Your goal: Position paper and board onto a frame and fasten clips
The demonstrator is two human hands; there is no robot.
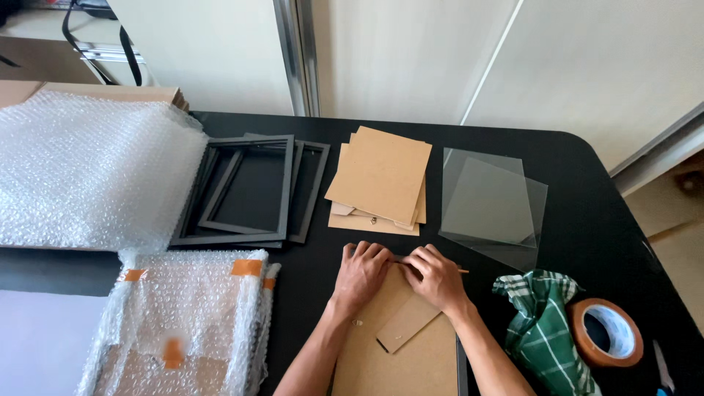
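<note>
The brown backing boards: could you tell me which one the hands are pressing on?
The near board under both hands, left hand and right hand, with its stand flap; the stacked boards lie untouched farther back.

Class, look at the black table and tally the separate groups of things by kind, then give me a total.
Stacks of dark frames: 1
Stacks of brown boards: 1
Stacks of clear panes: 1
Bubble-wrapped bundles: 1
Checked cloths: 1
Tape rolls: 1
Total: 6

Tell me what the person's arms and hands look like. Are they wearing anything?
Both arms are bare as far as the picture shows: no sleeves in view. The left hand and right hand wear no gloves, and no rings, watch or bracelet show on the fingers or wrists.
</note>
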